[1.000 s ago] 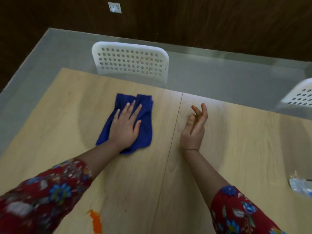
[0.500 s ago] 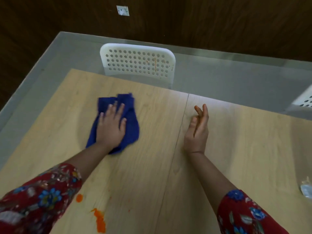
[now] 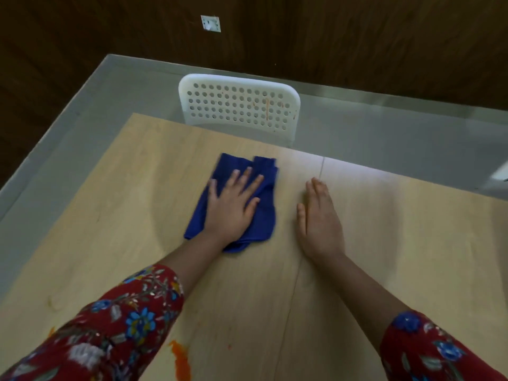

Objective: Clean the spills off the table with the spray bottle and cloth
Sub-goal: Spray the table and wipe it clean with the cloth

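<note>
Cloth (image 3: 265, 215): blue, folded in loose, bunched layers, lying on the far middle of the table (image 3: 398, 243), just left of the seam between its two panels.

Handling, as judged: light, limp and not fragile. It will slide readily on the smooth wood and will ruck up if pushed from one edge. It is best driven by a flat palm over its centre. To lift it, pinch a folded edge at the exposed right side.

Left hand (image 3: 231, 207): palm down on the cloth, fingers straight and spread, pressing it to the surface.

Right hand (image 3: 320, 224): flat on bare wood just beside the cloth, fingers together, holding nothing and not touching the fabric.

Orange spill (image 3: 180, 358): at the near edge by the left sleeve, well apart from the cloth, not yet wiped.

Spray bottle: not in view.

White perforated chair (image 3: 236, 79): beyond the far edge, with faint orange streaks on its back.
</note>
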